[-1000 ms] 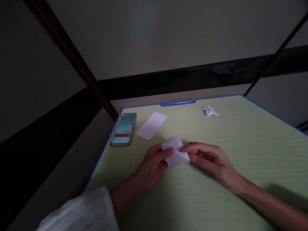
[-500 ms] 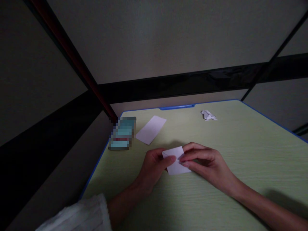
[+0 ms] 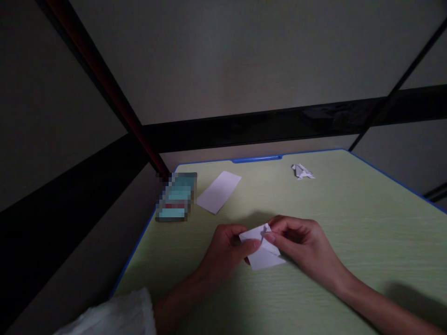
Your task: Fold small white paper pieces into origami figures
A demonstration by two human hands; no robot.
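A small folded piece of white paper (image 3: 266, 258) is held between my two hands above the table. My left hand (image 3: 228, 251) grips its left side, thumb flat on top and fingers underneath. At the upper right edge, my right hand (image 3: 298, 237) pinches a flap between thumb and fingers. That flap stands partly lifted, and a dark gap shows beneath it. The fingers under the paper are mostly hidden.
On the pale green, blue-edged table (image 3: 363, 242) lie a flat white paper sheet (image 3: 220, 191), a pixelated phone-like device (image 3: 177, 197) at the left and a folded paper figure (image 3: 302, 171) at the far right. A panelled wall (image 3: 251, 60) stands behind.
My right thumb and fingers have raised a flap of the paper that lay flatter before. Both hands and the paper sit slightly lower in view, and the whole view has shifted a little.
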